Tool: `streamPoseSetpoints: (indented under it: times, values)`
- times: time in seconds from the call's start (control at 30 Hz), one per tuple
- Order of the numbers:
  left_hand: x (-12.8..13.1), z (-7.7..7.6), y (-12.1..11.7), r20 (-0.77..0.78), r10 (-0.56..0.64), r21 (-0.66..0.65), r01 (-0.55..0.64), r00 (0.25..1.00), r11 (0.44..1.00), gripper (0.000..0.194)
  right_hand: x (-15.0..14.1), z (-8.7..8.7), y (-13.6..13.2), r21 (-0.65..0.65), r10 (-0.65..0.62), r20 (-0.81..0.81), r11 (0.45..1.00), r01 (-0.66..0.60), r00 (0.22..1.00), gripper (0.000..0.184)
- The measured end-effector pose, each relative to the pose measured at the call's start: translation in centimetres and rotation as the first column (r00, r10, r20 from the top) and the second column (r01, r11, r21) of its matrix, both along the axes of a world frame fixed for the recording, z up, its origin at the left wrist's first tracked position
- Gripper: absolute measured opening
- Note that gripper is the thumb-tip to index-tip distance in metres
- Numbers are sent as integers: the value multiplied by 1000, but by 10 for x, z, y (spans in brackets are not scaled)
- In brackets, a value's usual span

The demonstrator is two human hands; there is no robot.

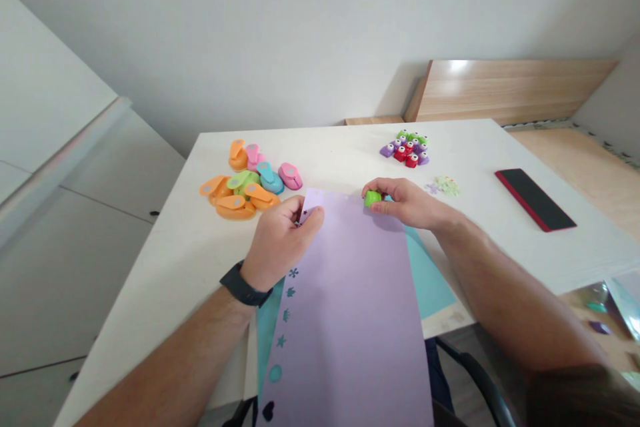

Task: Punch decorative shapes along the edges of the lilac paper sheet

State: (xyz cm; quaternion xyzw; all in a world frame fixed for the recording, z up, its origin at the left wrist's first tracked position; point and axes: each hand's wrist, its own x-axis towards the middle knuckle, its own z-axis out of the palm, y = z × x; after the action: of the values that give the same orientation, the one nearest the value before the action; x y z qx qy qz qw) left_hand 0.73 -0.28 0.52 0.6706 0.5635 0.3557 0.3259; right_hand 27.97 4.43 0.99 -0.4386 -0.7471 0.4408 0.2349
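A long lilac paper sheet (355,307) lies lengthwise before me, its near end reaching past the table edge. Punched shapes run down its left side, among them a heart, a circle, a star and a crown. My left hand (283,237) pinches the far left corner, thumb on top. At the far edge, toward the right corner, my right hand (400,201) grips a small green craft punch (372,199) between thumb and fingers. The punch sits at the paper's edge; whether the paper is inside its slot is hidden. Beneath the lilac sheet shows turquoise paper (425,273).
Larger lever punches (242,180) in orange, pink, green and teal cluster at the left. Small purple, red and green punches (407,148) are grouped at the back right. Paper cutouts (447,186) lie near my right wrist. A black-and-red flat object (535,199) rests farther right.
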Motion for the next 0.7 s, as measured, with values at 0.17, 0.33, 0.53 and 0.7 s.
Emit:
streamPoseSetpoints:
  times: [0.17, 0.33, 0.53, 0.7]
  values:
    - [0, 0, -1, -13, -5, 4, 5, 1000, 1000, 25, 0, -1, 1, 12, 9, 17, 1000, -9, 1000, 24]
    - [0, 0, -1, -36, -3, 6, 3, 999, 1000, 26, 0, -4, 1, 13, 11, 22, 1000, -11, 1000, 23]
    - [1, 0, -1, -42, 5, 2, -5, 999, 1000, 27, -1, -7, 2, 11, 4, 29, 1000, -4, 1000, 24]
    - [1, -3, 0, -36, -11, -35, 10, 999, 999, 27, -2, -11, 4, 1, -5, 51, 1000, 5, 999, 24]
